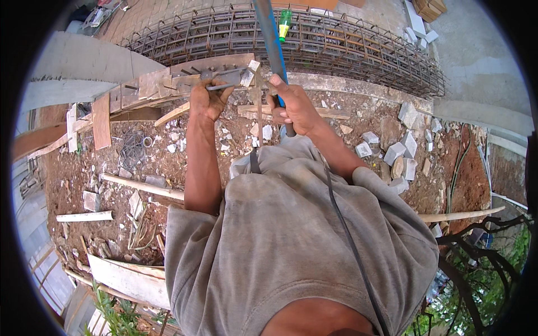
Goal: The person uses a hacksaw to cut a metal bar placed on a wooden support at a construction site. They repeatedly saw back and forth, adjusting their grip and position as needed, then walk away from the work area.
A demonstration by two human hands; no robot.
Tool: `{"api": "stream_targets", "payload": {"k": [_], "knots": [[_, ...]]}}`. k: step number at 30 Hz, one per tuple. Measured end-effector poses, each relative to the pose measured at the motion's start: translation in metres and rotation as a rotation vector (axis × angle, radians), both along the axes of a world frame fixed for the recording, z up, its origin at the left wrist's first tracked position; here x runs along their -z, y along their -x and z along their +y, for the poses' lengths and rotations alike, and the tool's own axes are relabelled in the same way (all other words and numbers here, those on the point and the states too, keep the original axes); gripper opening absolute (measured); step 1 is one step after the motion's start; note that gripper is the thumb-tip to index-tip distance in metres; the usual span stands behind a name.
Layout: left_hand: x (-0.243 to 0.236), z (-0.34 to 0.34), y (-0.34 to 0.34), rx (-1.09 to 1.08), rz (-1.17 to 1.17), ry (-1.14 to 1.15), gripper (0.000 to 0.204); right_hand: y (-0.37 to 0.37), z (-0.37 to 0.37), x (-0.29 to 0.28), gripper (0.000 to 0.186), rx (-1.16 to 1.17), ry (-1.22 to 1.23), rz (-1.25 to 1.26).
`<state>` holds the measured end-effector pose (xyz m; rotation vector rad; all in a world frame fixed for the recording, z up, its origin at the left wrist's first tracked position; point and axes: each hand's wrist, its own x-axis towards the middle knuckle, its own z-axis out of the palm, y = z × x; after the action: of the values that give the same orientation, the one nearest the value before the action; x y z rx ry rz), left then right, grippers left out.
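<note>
My left hand point(209, 99) is closed around a grey steel rod point(221, 87), which pokes out to the right of the fingers. Another stretch of grey rod lies just above it; I cannot tell whether both are one bent piece. Right of the hand, my right hand point(296, 105) wraps round a long blue and dark metal pipe point(272, 42). The pipe's lower end shows below the fist, and its upper part runs out of the top of the view. A wooden plank point(238, 60) with metal pins stands beyond my left hand, beside a small pale block point(250, 73).
A long rebar cage point(358, 56) lies beyond the plank, with a green bottle point(285, 25) by it. Broken concrete blocks point(395, 152) are at right. Bamboo poles point(143, 186) and rubble cover the soil at left. Dark branches point(476, 252) reach in at lower right.
</note>
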<state>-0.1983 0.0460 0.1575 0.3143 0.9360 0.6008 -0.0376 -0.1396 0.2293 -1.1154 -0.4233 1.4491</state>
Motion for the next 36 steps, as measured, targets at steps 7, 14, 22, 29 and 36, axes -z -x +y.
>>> {"api": "stream_targets", "payload": {"k": [7, 14, 22, 29, 36], "knots": [[0.025, -0.009, 0.004, 0.161, 0.278, 0.105, 0.025, -0.004, -0.024, 0.001, 0.025, -0.038, 0.195, 0.153], [0.015, -0.056, -0.014, -0.04, 0.314, -0.134, 0.048, -0.027, -0.089, 0.036, 0.02, -0.038, 0.355, 0.033], [-0.039, -0.005, 0.013, -0.208, 0.037, -0.372, 0.063, -0.112, -0.097, 0.082, 0.031, -0.118, 0.372, -0.414], [0.045, -0.021, 0.042, -0.283, -0.051, -0.162, 0.065, -0.175, -0.022, 0.119, 0.033, -0.294, 0.233, -1.003], [0.108, 0.005, 0.076, -0.389, 0.094, -0.183, 0.069, -0.154, 0.052, 0.15, 0.032, -0.427, 0.271, -1.134]]}}
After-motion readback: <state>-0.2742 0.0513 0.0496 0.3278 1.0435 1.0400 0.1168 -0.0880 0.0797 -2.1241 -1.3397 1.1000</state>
